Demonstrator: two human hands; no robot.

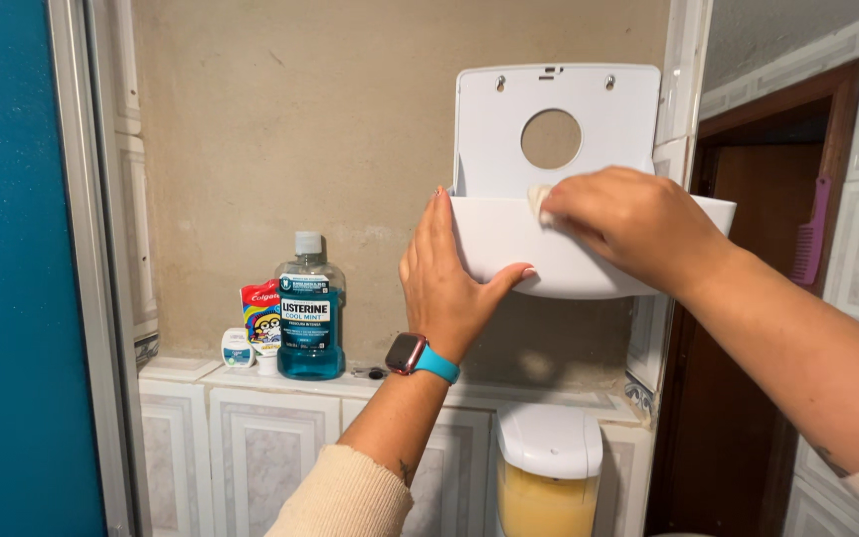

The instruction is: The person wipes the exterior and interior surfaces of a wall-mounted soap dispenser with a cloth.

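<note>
A white plastic wall holder (509, 249) with a tall back plate and a round hole hangs on the beige wall. My left hand (444, 283) rests flat against its left side, thumb under the curved front, a smartwatch with a teal strap on the wrist. My right hand (628, 229) reaches over the holder's rim, fingers pinched on a small pale cloth or sponge (539, 199) pressed at the inner edge.
A blue mouthwash bottle (310, 318), a toothpaste tube (262, 323) and a small floss box (237, 348) stand on the tiled ledge. A white soap dispenser (549, 467) with yellow liquid sits below. A brown door (758, 249) with a pink comb (812, 234) is at right.
</note>
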